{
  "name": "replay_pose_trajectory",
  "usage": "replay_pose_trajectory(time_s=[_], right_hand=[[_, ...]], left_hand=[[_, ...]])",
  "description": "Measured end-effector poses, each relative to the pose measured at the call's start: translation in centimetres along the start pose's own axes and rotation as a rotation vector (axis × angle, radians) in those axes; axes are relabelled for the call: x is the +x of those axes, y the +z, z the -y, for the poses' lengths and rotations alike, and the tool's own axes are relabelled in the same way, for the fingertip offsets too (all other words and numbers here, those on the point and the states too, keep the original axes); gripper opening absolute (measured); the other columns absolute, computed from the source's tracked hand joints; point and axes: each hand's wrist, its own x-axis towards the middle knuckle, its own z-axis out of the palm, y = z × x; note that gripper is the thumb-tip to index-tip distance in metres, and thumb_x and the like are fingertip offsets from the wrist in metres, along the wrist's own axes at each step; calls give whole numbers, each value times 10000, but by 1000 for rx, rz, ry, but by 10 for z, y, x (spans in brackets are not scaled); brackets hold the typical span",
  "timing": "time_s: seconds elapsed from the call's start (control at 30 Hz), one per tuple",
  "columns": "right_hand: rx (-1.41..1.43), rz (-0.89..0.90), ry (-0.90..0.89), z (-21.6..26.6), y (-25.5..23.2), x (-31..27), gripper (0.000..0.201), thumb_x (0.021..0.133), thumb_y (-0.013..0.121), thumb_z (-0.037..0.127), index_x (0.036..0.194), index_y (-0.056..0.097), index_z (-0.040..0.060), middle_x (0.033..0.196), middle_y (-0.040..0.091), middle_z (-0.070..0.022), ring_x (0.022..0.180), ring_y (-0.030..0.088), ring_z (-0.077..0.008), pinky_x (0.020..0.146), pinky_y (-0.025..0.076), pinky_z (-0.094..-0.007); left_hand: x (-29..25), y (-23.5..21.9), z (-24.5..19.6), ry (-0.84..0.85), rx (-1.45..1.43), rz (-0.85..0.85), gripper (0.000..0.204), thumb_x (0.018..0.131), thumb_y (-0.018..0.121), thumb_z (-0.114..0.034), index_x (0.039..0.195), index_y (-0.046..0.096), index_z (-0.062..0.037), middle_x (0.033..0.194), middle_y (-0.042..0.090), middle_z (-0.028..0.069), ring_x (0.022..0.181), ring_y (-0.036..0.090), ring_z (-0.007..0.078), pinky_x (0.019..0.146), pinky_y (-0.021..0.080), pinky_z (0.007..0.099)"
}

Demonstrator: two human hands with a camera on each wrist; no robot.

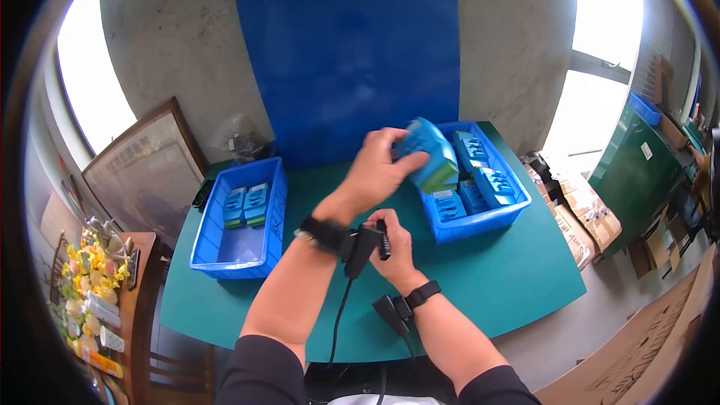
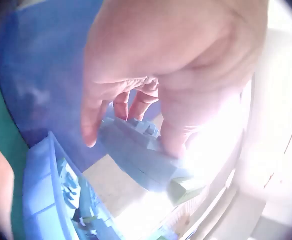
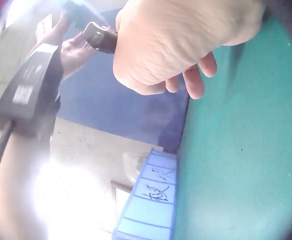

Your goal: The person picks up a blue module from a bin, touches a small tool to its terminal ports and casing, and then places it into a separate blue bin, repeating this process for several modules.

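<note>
My left hand pinches a blue block with a green base between thumb and fingers, over the near left part of the right blue bin. In the left wrist view, the same block is tilted below the fingertips. Inside that bin lie several similar blue blocks. Below and to the right of the left hand, my right hand grips a dark handheld tool with a ridged black part. Its rounded, shiny end shows past the fist in the right wrist view; what kind it is I cannot tell.
A second blue bin stands on the left of the green table, with two blue-and-green blocks in it. Behind the table hangs a blue panel. Black cables trail from the wrist cameras.
</note>
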Motion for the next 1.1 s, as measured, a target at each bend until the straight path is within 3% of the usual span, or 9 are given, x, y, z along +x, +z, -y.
replay_pose_trajectory(time_s=[0.1,0.3,0.47,0.6,0.7,0.73,0.83,0.9,1.1], right_hand=[[124,-57,125,-8,5,-1,166,842,614,54,967,505,43,753,624,-63,536,552,-102,516,474,-259],[498,-27,449,26,-1,8,239,906,626,213,1016,491,48,894,617,-74,652,628,-110,506,482,-211],[198,-1,202,8,9,0,305,847,713,237,989,524,45,857,554,-15,689,527,-49,534,468,-195],[337,-16,407,21,7,4,287,854,702,210,994,521,37,826,544,-1,693,521,-42,533,469,-197],[323,-47,380,26,10,3,260,872,675,196,1002,520,33,824,554,-7,685,530,-46,531,474,-202],[303,-22,357,26,11,2,247,884,658,194,1009,521,32,833,566,-16,687,544,-54,531,478,-204],[396,-36,405,34,13,2,227,922,596,206,1039,520,27,882,603,-54,701,588,-88,551,492,-217],[453,-38,434,41,11,2,259,964,506,252,1078,515,20,934,636,-111,722,636,-139,591,507,-241],[360,117,151,46,-1,-7,302,946,480,264,1037,537,-18,847,645,-114,684,628,-146,614,503,-253]], left_hand=[[-47,-39,-6,-159,-378,-88,411,937,586,-207,1248,462,31,1136,554,72,995,580,141,848,490,277],[-121,-54,67,-422,-593,-216,328,953,566,-221,1173,491,10,1077,576,68,977,578,139,853,494,288],[-138,-36,99,-425,-347,-295,607,766,793,-192,1230,467,24,1168,551,147,976,564,174,855,470,297],[-139,-28,82,-365,-361,-497,728,783,778,-213,1324,372,56,1195,531,173,1047,560,194,870,485,307],[-141,-30,87,-518,-740,-414,686,834,729,-245,1320,362,71,1184,547,157,1042,581,198,859,505,309],[-142,-36,87,-481,-858,-223,606,893,655,-280,1301,379,73,1163,573,133,1003,611,184,842,521,308],[-143,-43,95,-503,-1007,-202,668,891,656,-297,1315,336,109,1093,600,128,958,633,192,846,531,299],[-143,-45,99,-524,-1126,-246,535,917,612,-307,1242,442,82,1132,592,128,997,623,192,847,537,290],[-145,-51,97,-564,-1313,-351,402,947,561,-271,1186,523,50,1134,607,147,1016,622,219,887,539,288]])
